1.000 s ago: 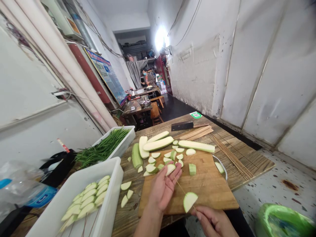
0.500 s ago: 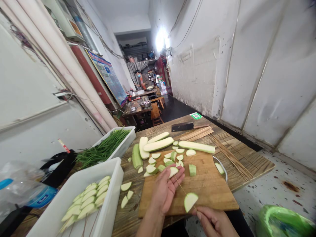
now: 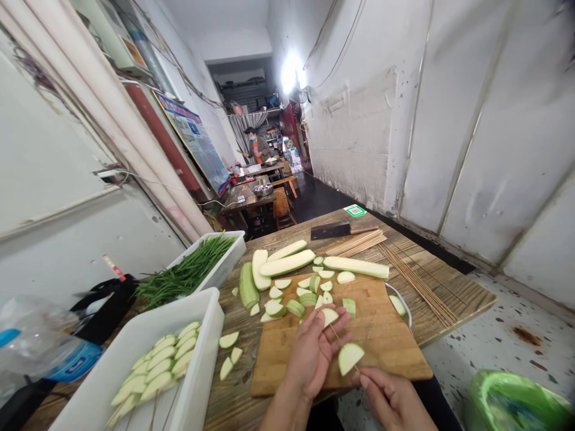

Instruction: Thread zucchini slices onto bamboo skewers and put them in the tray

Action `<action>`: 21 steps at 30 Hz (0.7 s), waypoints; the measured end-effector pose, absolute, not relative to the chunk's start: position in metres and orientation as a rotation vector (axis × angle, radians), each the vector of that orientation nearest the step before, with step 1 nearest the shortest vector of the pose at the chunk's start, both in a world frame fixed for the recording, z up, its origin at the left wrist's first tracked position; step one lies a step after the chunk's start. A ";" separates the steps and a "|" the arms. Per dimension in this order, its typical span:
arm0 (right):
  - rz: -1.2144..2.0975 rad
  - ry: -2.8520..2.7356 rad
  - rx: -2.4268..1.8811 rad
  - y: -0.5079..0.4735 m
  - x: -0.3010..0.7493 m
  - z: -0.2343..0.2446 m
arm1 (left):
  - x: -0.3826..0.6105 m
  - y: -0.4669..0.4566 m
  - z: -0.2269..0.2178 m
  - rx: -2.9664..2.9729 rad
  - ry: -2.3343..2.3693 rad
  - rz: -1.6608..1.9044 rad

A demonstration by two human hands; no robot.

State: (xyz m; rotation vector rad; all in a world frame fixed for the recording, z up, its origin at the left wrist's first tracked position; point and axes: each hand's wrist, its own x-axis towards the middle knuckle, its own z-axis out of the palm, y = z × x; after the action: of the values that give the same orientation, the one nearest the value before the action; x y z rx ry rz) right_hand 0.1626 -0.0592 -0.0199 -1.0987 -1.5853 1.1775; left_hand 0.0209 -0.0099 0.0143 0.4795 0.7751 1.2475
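My left hand (image 3: 309,354), palm up over the cutting board (image 3: 381,359), has its fingers curled around a pale green zucchini slice (image 3: 330,315). My right hand (image 3: 390,392) pinches the lower end of a thin bamboo skewer (image 3: 335,333) at the board's near edge. A half-round zucchini slice (image 3: 351,357) is threaded on that skewer, close to my right fingertips. The skewer's far end meets the slice in my left hand; whether it has gone in is hidden. Several cut zucchini pieces (image 3: 295,308) lie at the back of the board.
Left stands a white tub (image 3: 214,335) of skewered slices, with a tub of green chives (image 3: 197,263) behind. Peeled zucchini (image 3: 287,262), a cleaver (image 3: 330,231) and loose skewers (image 3: 417,284) lie beyond the board. A green-lined bin (image 3: 512,398) is at right. Another person (image 3: 258,146) stands far back.
Both hands have shifted slightly to the right, along with the skewer. My left fingers have curled further around their slice. In the background, the other person's arm has moved.
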 end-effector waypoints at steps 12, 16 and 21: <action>1.077 -1.571 -1.157 -0.053 0.164 -0.017 | 0.044 -0.023 0.004 0.514 0.825 1.176; 0.941 -1.500 -1.271 -0.045 0.188 -0.027 | 0.033 -0.010 -0.005 0.929 1.131 1.277; 0.912 -1.354 -1.380 -0.037 0.215 -0.034 | 0.018 0.021 -0.002 2.111 1.406 0.956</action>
State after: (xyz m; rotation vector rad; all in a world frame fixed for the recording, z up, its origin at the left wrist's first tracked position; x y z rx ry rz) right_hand 0.2147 -0.0369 -0.0338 -1.3796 -1.3536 0.9120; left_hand 0.0183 0.0215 -0.0018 2.1111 1.4060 0.9564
